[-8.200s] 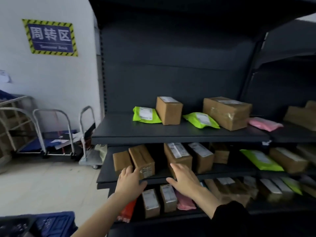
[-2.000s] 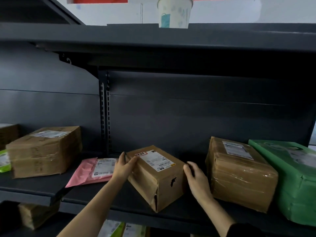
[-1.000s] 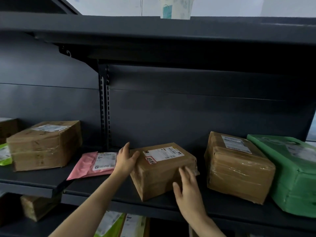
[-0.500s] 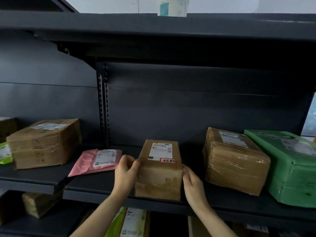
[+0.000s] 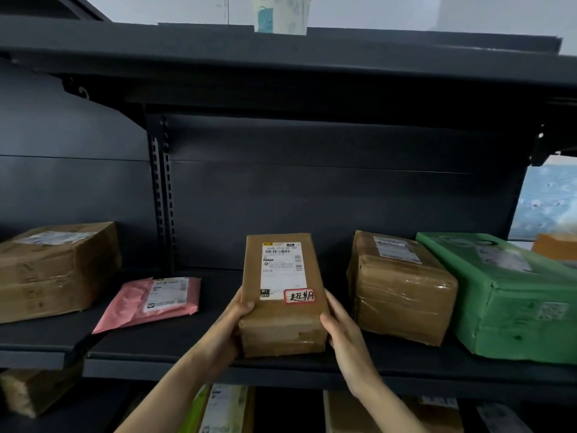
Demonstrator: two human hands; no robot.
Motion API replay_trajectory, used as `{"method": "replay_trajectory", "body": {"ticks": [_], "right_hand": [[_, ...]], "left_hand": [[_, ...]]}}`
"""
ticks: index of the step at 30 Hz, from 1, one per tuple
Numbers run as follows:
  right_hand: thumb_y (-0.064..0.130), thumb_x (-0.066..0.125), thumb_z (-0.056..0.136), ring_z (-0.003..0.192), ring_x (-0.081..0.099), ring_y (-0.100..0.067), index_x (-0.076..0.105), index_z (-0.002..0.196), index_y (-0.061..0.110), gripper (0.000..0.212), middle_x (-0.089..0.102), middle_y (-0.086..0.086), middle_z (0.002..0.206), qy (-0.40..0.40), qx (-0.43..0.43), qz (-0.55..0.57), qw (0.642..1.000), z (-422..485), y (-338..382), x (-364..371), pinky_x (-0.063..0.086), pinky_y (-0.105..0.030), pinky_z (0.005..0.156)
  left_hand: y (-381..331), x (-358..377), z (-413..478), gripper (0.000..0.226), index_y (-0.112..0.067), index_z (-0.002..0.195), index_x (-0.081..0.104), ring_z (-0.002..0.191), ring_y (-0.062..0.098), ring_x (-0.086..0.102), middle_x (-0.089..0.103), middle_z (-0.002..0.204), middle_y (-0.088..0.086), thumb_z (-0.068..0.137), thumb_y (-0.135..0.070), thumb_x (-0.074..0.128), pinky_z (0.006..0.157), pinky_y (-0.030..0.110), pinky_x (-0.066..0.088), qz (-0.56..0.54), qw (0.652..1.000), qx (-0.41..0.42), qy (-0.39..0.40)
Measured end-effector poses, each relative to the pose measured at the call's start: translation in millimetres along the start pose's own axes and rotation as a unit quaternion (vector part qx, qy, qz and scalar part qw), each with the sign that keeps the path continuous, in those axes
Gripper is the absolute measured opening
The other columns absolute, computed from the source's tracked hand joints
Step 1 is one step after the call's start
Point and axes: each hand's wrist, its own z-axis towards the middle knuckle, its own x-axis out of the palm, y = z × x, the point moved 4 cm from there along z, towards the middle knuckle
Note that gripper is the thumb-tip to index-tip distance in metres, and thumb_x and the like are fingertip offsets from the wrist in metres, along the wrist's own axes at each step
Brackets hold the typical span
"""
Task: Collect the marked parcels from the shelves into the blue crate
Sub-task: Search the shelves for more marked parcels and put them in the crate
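Both hands: left hand (image 5: 232, 329), right hand (image 5: 343, 331) grip marked parcel (image 5: 282, 295) sides.

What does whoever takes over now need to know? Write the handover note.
Left hand: grips the box's left side, thumb on top.
Right hand: grips its right side.
Box: at the shelf's front edge, red-edged tag facing up.
Done: a marked parcel found and in hand.
Left: carry it to the crate, out of view here; then go on through the shelves.
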Motion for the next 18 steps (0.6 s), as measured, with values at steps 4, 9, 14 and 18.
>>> {"method": "replay_trajectory", "body": {"ticks": [4, 9, 14, 18], "right_hand": [[0.032, 0.046, 0.096, 0.126, 0.041, 0.005, 0.032, 0.135, 0.043, 0.043, 0.045, 0.027, 0.13, 0.0, -0.018, -0.101, 0.995, -5, 10, -14, 0.035, -0.014, 0.1], [0.043, 0.056, 0.088, 0.143, 0.016, -0.021, 0.034, 0.143, 0.03, 0.06, 0.023, -0.002, 0.155, -0.242, -0.128, -0.451, 0.849, 12, 60, -96, 0.021, -0.045, 0.116], [0.059, 0.058, 0.081, 0.143, 0.007, -0.033, 0.022, 0.144, 0.043, 0.075, 0.013, -0.003, 0.158, -0.147, 0.063, -0.595, 0.788, 28, 42, -163, 0.021, -0.05, 0.114], [0.046, 0.066, 0.08, 0.143, 0.005, -0.029, 0.031, 0.143, 0.039, 0.072, 0.021, 0.0, 0.156, -0.153, -0.043, -0.553, 0.818, 19, 27, -157, 0.018, -0.04, 0.116]], "left_hand": [[2, 2, 10, 0.073, -0.037, 0.121, 0.058, 0.108, 0.026, 0.064, 0.067, 0.119, 0.002, 0.052, -0.048, 0.078, 0.081, 0.045, 0.055, -0.02, 0.995, 0.049, -0.079], [1, 13, 26, 0.063, -0.042, 0.116, 0.06, 0.108, 0.031, 0.06, 0.067, 0.115, 0.002, 0.053, -0.046, 0.07, 0.063, 0.042, 0.056, -0.014, 0.991, 0.056, -0.121], [4, 22, 40, 0.05, -0.043, 0.113, 0.062, 0.109, 0.032, 0.06, 0.068, 0.115, 0.002, 0.063, -0.044, 0.064, 0.068, 0.048, 0.057, -0.007, 0.992, 0.055, -0.117], [9, 26, 46, 0.056, -0.039, 0.118, 0.061, 0.111, 0.032, 0.059, 0.066, 0.121, 0.004, 0.063, -0.045, 0.065, 0.066, 0.043, 0.056, -0.017, 0.992, 0.062, -0.112]]}}
